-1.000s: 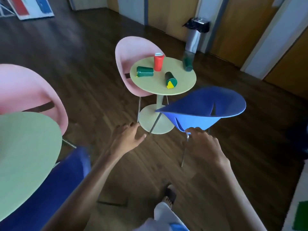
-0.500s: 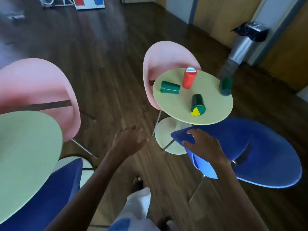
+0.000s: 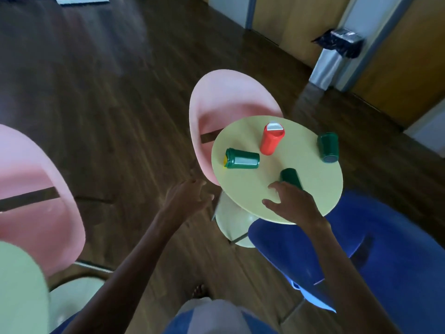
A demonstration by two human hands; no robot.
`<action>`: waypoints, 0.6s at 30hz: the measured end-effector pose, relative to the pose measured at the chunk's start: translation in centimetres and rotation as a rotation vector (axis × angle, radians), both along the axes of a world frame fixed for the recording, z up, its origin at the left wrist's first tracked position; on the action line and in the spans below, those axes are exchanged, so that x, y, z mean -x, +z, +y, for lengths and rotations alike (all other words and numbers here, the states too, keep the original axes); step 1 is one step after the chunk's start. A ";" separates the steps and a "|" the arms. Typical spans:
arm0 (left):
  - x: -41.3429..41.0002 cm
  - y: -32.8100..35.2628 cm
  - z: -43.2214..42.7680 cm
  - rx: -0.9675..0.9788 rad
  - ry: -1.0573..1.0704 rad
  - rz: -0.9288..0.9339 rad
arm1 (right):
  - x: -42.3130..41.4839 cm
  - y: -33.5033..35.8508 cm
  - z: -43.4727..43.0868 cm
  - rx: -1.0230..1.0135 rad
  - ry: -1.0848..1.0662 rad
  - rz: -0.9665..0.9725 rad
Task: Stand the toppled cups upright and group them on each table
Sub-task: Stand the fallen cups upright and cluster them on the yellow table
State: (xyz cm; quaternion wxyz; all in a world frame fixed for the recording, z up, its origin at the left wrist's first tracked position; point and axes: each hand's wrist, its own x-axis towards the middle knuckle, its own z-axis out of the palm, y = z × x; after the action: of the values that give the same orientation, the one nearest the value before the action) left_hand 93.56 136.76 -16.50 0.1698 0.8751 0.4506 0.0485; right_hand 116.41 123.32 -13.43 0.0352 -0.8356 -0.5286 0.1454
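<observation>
On the round yellow table [image 3: 310,189], four cups: a red cup [image 3: 271,139] upright near centre, one green cup [image 3: 242,159] toppled at 9 o'clock, another [image 3: 328,147] at 2 o'clock by the rim, a third [image 3: 290,177] at 6 o'clock. What the cups contain cannot be told. The right hand [image 3: 292,204], fingers spread and empty, hovers just beside that third cup. The left hand [image 3: 186,198] hangs loosely unclenched over the floor.

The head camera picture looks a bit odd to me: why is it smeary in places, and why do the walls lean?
Head view: motion blur smears the left hand, the near pink chair and the floor; the cups, such as the red cup, stay fairly sharp. The wide-angle lens bends the door frames and tilts the round table. Lighting is dim, with soft glare on the floorboards.
</observation>
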 end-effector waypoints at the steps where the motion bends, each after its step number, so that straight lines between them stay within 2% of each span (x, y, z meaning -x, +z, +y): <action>1: -0.4 -0.3 1.0 -0.001 -0.015 -0.015 | -0.3 -0.3 1.0 0.006 -0.006 0.005; 4: -1.9 -1.0 3.7 0.006 -0.058 -0.035 | -1.4 -1.1 3.8 0.024 -0.019 0.024; 11: -7.3 -4.3 9.9 0.052 -0.115 0.037 | -5.7 -4.5 9.2 0.024 -0.061 0.136; 18: -13.7 -6.9 15.1 0.044 -0.164 0.111 | -11.8 -8.3 15.6 0.065 -0.026 0.156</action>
State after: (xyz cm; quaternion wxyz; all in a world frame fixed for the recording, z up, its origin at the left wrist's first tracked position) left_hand 107.23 151.87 -23.44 0.1671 0.9065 0.3871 -0.0239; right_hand 128.24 138.95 -21.78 0.0510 -0.8293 -0.5082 0.2266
